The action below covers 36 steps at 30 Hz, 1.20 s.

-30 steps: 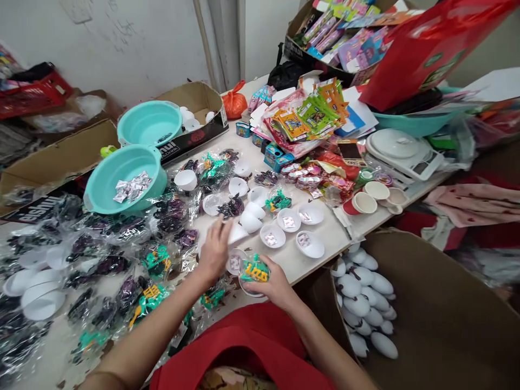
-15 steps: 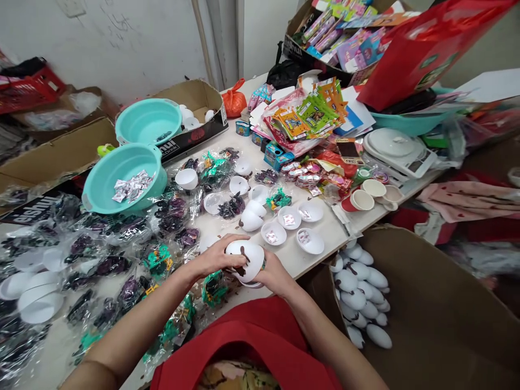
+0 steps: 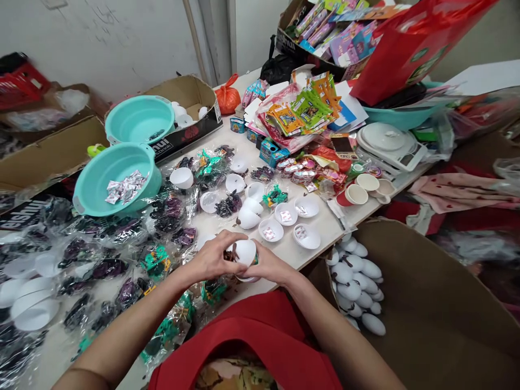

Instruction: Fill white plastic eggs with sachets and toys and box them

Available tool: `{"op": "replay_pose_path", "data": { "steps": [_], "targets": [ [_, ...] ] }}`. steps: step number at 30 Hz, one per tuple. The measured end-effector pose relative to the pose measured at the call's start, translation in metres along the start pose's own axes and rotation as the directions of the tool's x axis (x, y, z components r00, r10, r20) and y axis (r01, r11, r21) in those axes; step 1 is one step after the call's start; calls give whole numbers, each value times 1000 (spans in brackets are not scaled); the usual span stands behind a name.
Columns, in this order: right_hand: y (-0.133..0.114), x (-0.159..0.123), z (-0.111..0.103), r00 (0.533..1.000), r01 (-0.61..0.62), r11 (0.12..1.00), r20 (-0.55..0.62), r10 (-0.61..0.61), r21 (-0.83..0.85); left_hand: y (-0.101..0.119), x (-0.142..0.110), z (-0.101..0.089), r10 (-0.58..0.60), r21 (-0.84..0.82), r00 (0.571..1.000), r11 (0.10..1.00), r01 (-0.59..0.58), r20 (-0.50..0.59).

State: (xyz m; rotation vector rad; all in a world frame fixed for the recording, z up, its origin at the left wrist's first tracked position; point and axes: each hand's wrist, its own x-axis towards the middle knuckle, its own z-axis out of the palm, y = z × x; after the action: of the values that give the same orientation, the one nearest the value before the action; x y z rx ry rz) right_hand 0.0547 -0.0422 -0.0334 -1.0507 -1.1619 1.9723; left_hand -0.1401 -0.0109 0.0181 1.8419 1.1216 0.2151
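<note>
Close to my body, at the table's front edge, I hold a white plastic egg with brown markings in both hands. My left hand wraps its left side, thumb across the lower part and fingers over the top. From the right, my right hand grips the egg; some of its fingers are hidden behind the shell. A bit of green shows between the shell and this hand. Just beyond lie open egg halves with small printed packets in them. A bagged green toy is farther back.
Bagged dark and green toys cover the table's left. Teal basins stand behind them, one with small packets. At right are paper cups, a white scale and, lower down, a carton with several closed eggs.
My view has shifted slightly, so the table appears a little farther left. The egg has turned in my hands, and my left fingers now reach over its top.
</note>
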Motion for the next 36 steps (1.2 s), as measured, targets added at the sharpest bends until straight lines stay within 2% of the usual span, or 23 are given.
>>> {"op": "replay_pose_path", "data": {
  "steps": [2,4,6,9,11,13,16,19,24,30,36],
  "targets": [
    [-1,-4,-6,1000,-27,979,-1,28,204,-6,1,1,-65,-82,995,995,59,-81],
    [1,-7,-10,999,-30,933,-17,38,359,-9,1,3,-94,-190,987,979,68,-128],
    [6,-8,-10,997,-74,882,9,79,465,-9,0,4,-87,-268,988,962,49,-131],
    [13,-8,-4,989,-148,842,86,121,518,-5,-4,2,-27,-262,995,965,1,-95],
    [13,-9,-1,996,-84,882,3,93,463,-1,-7,-1,41,-203,997,978,-54,-67],
    [10,-10,1,990,-1,945,-131,46,328,2,-9,-3,80,-130,995,988,-87,-62],
    [2,-12,3,972,47,998,-233,-35,49,7,-11,-5,-1,-55,996,998,-4,-87],
    [-3,-15,5,967,66,989,-236,-96,-133,12,-10,-5,-139,-88,986,987,132,-86],
    [-3,-20,10,946,101,946,-264,-187,-308,12,-7,-6,-248,-206,968,946,251,38],
    [-6,-21,10,939,151,872,-209,-274,-466,11,-6,-10,-180,-241,981,951,192,72],
    [-8,-21,8,925,190,840,-193,-326,-508,9,-1,-4,-193,-471,976,855,219,103]
  ]
}}
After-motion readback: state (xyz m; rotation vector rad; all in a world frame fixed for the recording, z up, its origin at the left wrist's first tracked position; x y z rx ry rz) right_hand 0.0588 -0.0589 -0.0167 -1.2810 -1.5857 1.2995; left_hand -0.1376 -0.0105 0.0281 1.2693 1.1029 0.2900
